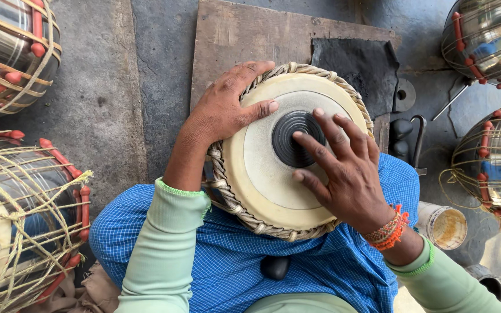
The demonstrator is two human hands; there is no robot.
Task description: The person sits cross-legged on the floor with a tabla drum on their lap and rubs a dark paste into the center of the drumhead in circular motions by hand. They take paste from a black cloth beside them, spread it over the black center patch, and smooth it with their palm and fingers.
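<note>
A round drum (262,185) with a cream skin, a black centre spot (288,130) and a braided rim rests on my lap, over blue checked cloth (227,261). My left hand (224,107) lies over the drum's far-left rim, thumb stretched onto the skin. My right hand (343,171) rests flat on the skin, fingers spread, fingertips touching the black spot. An orange thread band circles my right wrist.
Metal drum shells laced with cord and red pegs stand at the left (18,220), top left (7,52) and right (494,162). A wooden board (233,40) with a dark pad (355,64) lies ahead. A small tin (445,225) and a black stone (275,266) sit near.
</note>
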